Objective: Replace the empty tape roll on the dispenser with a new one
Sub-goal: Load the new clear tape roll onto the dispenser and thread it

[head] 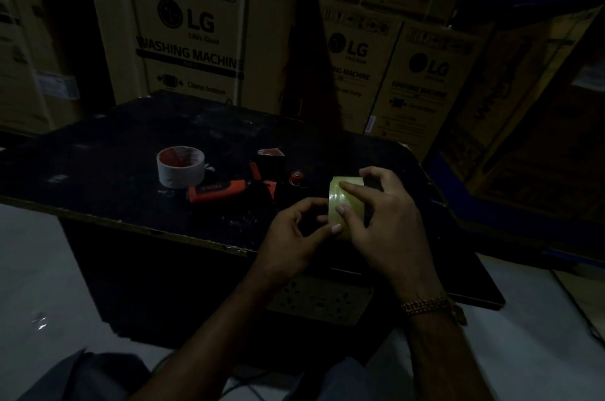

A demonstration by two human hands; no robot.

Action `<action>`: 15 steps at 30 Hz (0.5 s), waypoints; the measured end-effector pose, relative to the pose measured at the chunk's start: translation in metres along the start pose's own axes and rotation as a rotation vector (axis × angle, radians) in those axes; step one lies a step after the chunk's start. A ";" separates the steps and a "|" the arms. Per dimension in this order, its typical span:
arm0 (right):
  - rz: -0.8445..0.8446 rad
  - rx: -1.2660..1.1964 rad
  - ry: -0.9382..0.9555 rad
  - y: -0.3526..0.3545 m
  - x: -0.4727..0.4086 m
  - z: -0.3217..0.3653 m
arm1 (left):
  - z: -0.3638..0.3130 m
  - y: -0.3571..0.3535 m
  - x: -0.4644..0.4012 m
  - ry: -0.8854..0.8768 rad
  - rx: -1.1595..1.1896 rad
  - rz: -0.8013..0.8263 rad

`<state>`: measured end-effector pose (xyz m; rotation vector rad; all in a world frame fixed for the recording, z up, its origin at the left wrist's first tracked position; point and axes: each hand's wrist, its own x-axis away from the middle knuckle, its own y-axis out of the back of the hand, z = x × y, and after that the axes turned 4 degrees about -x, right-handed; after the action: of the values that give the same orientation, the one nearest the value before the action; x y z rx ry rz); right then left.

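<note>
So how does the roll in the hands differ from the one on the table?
The held roll is yellowish and glossy; the table roll is white with a red core. The held roll stands on edge between the right hand and left hand; the table roll lies flat, untouched. They look similar in size.

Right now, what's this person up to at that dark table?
A person is holding a yellowish tape roll in the right hand, while the left hand picks at its edge. The red and black tape dispenser lies on the black table beside an empty white roll. Nothing is loaded yet.
</note>
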<state>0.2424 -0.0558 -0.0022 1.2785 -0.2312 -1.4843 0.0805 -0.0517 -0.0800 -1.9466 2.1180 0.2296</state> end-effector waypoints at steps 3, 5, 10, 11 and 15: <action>-0.026 0.009 0.036 0.000 0.000 0.002 | 0.000 0.000 -0.001 -0.017 -0.008 -0.013; -0.041 0.007 0.046 0.000 0.001 0.003 | -0.001 0.000 -0.001 -0.020 -0.013 -0.010; -0.071 0.089 0.043 0.000 -0.004 0.006 | 0.000 -0.001 -0.002 -0.014 -0.014 -0.013; -0.075 0.125 0.043 0.000 -0.007 0.007 | 0.000 -0.001 -0.002 -0.013 -0.032 -0.019; -0.052 0.269 0.055 0.002 -0.015 0.012 | -0.001 -0.003 -0.003 -0.007 -0.095 -0.057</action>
<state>0.2312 -0.0503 0.0128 1.5478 -0.3735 -1.4954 0.0835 -0.0492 -0.0784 -2.0521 2.0792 0.3313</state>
